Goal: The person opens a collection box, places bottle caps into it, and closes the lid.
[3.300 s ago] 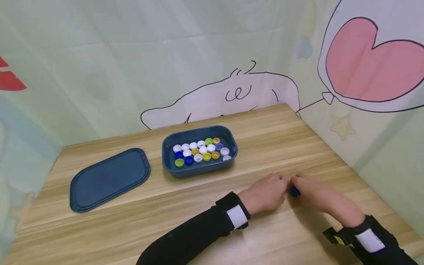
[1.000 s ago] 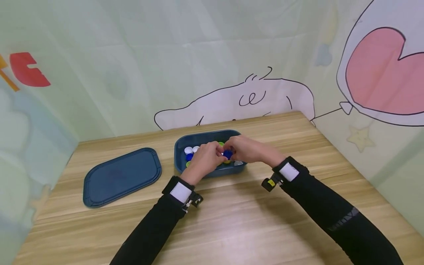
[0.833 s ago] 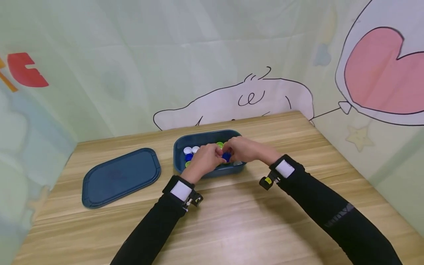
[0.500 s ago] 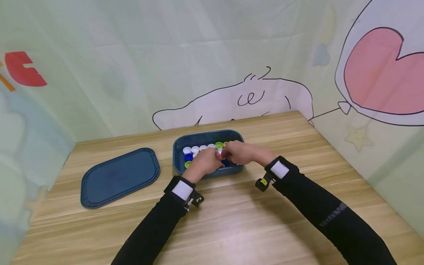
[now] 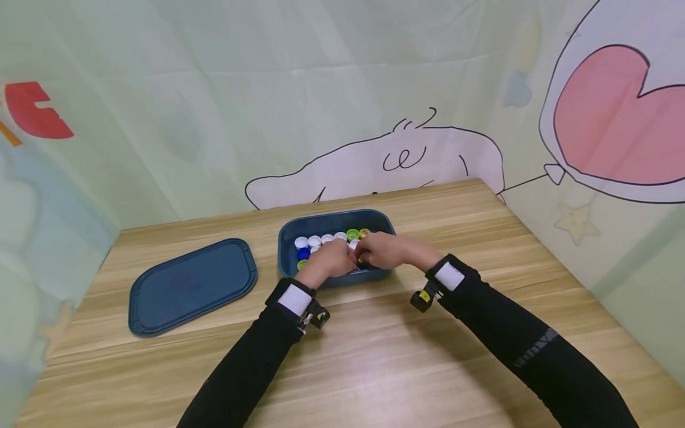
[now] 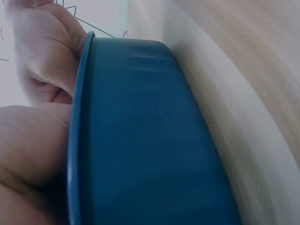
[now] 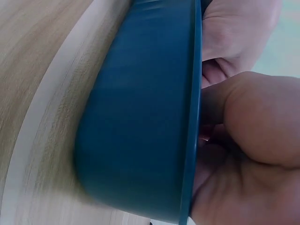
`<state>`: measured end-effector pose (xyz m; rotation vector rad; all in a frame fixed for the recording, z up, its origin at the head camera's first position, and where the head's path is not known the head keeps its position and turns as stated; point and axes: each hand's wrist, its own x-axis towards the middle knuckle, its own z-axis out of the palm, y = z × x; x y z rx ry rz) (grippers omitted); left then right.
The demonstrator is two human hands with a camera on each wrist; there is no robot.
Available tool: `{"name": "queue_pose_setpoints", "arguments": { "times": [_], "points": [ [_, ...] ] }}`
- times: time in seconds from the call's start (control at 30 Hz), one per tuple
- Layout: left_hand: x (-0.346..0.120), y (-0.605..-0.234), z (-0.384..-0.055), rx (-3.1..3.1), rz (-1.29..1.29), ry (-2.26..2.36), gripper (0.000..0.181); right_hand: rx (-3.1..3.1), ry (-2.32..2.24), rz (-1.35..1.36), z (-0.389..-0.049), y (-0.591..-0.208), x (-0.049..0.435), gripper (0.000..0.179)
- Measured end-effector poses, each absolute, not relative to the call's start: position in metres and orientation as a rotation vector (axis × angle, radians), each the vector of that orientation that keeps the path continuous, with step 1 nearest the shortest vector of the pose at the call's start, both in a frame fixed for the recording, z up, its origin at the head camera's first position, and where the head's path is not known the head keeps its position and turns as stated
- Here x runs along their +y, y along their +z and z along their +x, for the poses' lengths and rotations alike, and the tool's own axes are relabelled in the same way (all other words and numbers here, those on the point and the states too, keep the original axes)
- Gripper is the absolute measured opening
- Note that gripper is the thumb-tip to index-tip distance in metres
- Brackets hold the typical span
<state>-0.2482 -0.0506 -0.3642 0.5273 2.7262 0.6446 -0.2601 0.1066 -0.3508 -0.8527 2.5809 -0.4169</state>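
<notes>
Both hands reach down into a dark blue box (image 5: 299, 226) that holds bottle caps in white, blue, green and yellow. Over the front rim, in the head view, bends my left hand (image 5: 333, 257). My right hand (image 5: 381, 249) comes in from the right, its curled fingers close to the left hand. White caps (image 5: 314, 241), a blue cap (image 5: 303, 254) and a green cap (image 5: 352, 234) show beside the hands. Both wrist views show the box's outer wall (image 6: 140, 126) with fingers dipping behind the rim. The fingertips, and anything between them, are hidden.
A dark blue lid (image 5: 192, 288) lies flat on the wooden table (image 5: 374, 356) to the left of the box. A printed cloth (image 5: 203, 119) stands behind the table and along its sides.
Both hands have come from the table's right side to the box. The blue cap seen between them one second ago went down into the box and is now out of sight behind the fingers.
</notes>
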Motion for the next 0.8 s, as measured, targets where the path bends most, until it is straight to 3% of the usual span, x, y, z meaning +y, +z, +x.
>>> {"name": "queue_pose_setpoints", "arguments": {
  "times": [0.5,0.8],
  "points": [
    [-0.053,-0.366,-0.247,2.743,0.501,0.598,0.037,2.622,-0.423,-0.923,-0.258,-0.351,0.110,0.020],
    [-0.062,-0.358,-0.246,2.756,0.515,0.590,0.031,2.624,-0.499,-0.965,-0.254,-0.346,0.113,0.021]
  ]
}}
